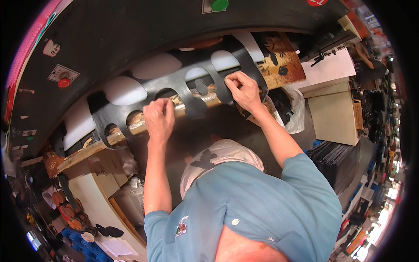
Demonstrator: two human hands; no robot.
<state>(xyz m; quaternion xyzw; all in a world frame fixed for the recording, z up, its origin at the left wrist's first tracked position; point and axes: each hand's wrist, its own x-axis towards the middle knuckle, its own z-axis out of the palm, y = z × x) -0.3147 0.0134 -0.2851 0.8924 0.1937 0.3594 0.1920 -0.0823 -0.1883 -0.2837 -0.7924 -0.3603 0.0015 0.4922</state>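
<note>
A black flexible sheet (193, 105) with several large rounded cut-outs lies across the machine's bed and droops over its near edge. My right hand (245, 91) is closed in a pinch on a strip of this sheet, beside a cut-out on the right. Further left, my left hand (159, 120) is closed over the sheet's near part, thumb and fingers together; whatever is between its fingertips is hidden. Between the hands, a small dark piece (200, 86) shows within one cut-out. White board (126, 91) shows through the far cut-outs.
Over the bed's far side hangs a large dark machine body with a red button (64, 82) and a green button (219, 5). A worn wooden board (283, 61) with dark scraps lies right. Below it sits a clear plastic bag (297, 109). Stacked black sheets (334, 163) stand at right.
</note>
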